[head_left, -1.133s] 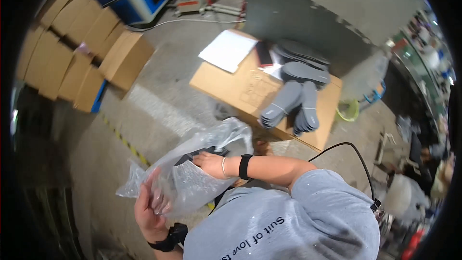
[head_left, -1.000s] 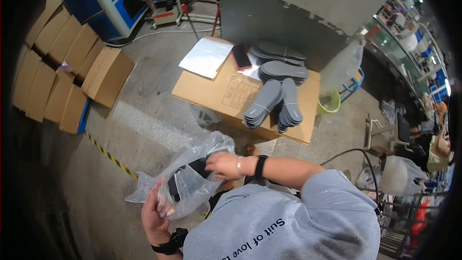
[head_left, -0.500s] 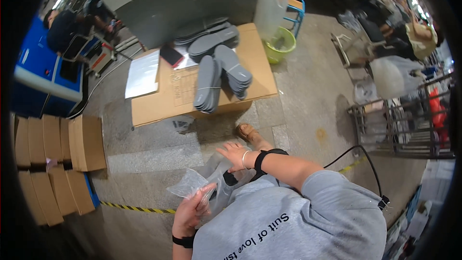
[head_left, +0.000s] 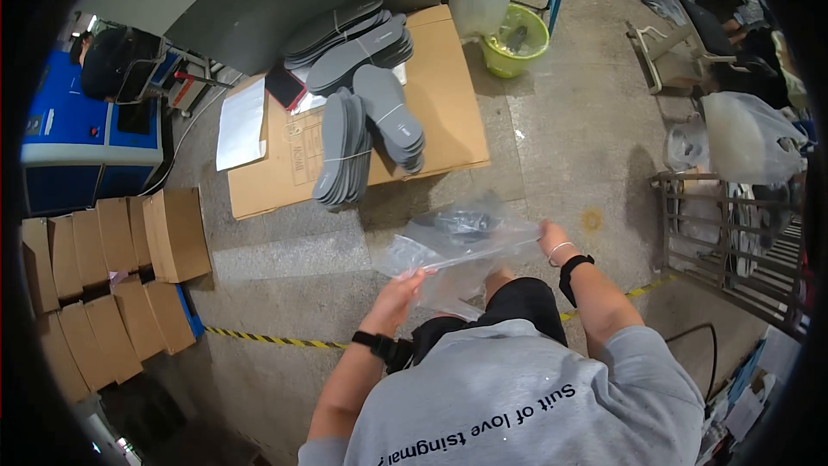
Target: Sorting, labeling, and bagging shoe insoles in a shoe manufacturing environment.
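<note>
A clear plastic bag [head_left: 461, 246] with something dark inside is stretched between both hands above the concrete floor. My left hand [head_left: 404, 289] pinches its lower left edge. My right hand [head_left: 552, 240] grips its right edge. Ahead lies a flat cardboard box [head_left: 435, 112] carrying bundles of grey shoe insoles [head_left: 358, 134] tied with string, more insole bundles [head_left: 349, 39] at its far side, a white sheet of paper [head_left: 241, 121] and a dark phone [head_left: 285, 86].
Rows of folded cardboard boxes [head_left: 103, 276] line the left, next to a blue machine [head_left: 86, 142]. Yellow-black tape [head_left: 259, 338] marks the floor. A green bucket [head_left: 515, 41] stands at the back. A metal rack [head_left: 733, 233] and filled plastic bags [head_left: 746, 142] are on the right.
My view has swung right, so the insole box now sits straight ahead. My right hand has come out of the bag, and both hands now hold it spread wide by its edges.
</note>
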A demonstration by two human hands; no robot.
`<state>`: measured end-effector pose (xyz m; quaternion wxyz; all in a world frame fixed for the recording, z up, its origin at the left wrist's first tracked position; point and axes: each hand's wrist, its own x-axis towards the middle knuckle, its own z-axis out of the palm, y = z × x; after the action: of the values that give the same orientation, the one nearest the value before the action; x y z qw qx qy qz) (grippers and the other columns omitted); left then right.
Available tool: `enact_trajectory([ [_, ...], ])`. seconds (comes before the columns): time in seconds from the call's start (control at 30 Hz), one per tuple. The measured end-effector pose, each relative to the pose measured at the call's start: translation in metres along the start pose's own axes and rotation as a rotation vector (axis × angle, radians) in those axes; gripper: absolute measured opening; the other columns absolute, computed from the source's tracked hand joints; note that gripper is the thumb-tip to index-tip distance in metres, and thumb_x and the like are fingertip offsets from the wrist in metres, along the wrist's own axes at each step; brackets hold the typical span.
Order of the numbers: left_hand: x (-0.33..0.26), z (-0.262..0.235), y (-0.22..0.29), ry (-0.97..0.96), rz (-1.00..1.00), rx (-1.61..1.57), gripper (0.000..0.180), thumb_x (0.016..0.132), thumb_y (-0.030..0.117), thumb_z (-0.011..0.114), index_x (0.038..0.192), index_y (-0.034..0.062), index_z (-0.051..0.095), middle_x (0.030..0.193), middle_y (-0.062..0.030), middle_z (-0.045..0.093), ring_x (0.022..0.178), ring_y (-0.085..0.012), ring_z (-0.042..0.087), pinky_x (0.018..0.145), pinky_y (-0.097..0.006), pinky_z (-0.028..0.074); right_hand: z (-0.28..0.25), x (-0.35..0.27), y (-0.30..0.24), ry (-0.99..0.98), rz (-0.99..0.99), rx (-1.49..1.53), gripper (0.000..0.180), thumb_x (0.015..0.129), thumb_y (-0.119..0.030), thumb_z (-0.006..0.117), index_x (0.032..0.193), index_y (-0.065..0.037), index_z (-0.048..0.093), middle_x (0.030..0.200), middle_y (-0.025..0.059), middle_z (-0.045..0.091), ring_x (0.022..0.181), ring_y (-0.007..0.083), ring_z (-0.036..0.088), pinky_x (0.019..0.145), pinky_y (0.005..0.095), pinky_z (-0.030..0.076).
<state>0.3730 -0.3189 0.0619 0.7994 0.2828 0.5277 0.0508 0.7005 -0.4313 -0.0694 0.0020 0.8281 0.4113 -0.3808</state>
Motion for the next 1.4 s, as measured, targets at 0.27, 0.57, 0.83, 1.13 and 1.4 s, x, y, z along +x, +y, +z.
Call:
enact_trajectory([
  [0.27,0.103,0.047,-0.003,0.062,-0.117,-0.069,0.027,0.093,0.024,0.048,0.110,0.0052,0.058,0.084,-0.0012,0.049,0.079,-0.0147,0.049,0.074,-0.028,0.041,-0.102,0.096,0.011,0.310,-0.057,0.167,0.019,0.081,-0.013,0.047,0.090,-0.001,0.060,0.091,0.0250,0.060,0.090,0.0409,0.056,0.079,0.0455,0.045],
  [0.57,0.133,0.091,0.017,0.084,-0.128,-0.246,0.041,0.089,0.029,0.056,0.121,0.0042,0.046,0.103,-0.0078,0.051,0.098,-0.0215,0.049,0.088,-0.037,0.040,-0.193,0.164,-0.060,0.347,-0.223,0.162,0.022,0.082,-0.013,0.050,0.097,0.000,0.059,0.095,0.0242,0.061,0.092,0.0385,0.058,0.083,0.0426,0.046],
  [0.83,0.086,0.018,0.001,0.177,-0.037,-0.076,0.039,0.086,0.031,0.059,0.113,0.0046,0.050,0.096,-0.0064,0.059,0.086,-0.0157,0.057,0.075,-0.029,0.046,-0.108,0.143,-0.078,0.246,-0.438,0.370,0.019,0.079,-0.020,0.056,0.087,-0.003,0.057,0.079,0.0188,0.061,0.076,0.0369,0.059,0.068,0.0418,0.047],
  [1.13,0.013,-0.106,-0.054,0.498,-0.129,-0.104,0.031,0.087,0.028,0.054,0.107,0.0044,0.052,0.086,-0.0046,0.058,0.077,-0.0145,0.056,0.067,-0.028,0.047,-0.006,0.046,-0.128,-0.381,-0.408,0.191,0.031,0.079,-0.031,0.062,0.089,-0.002,0.064,0.083,0.0166,0.065,0.078,0.0244,0.061,0.072,0.0334,0.048],
  [1.4,0.016,-0.222,0.031,0.365,0.112,-0.074,0.029,0.088,0.030,0.055,0.104,0.0065,0.054,0.084,-0.0023,0.058,0.078,-0.0130,0.055,0.067,-0.028,0.046,-0.013,0.029,-0.343,-0.286,-0.171,0.784,0.087,0.075,-0.050,0.066,0.129,0.010,0.032,0.122,0.0217,0.048,0.105,0.0238,0.052,0.082,0.0320,0.045],
])
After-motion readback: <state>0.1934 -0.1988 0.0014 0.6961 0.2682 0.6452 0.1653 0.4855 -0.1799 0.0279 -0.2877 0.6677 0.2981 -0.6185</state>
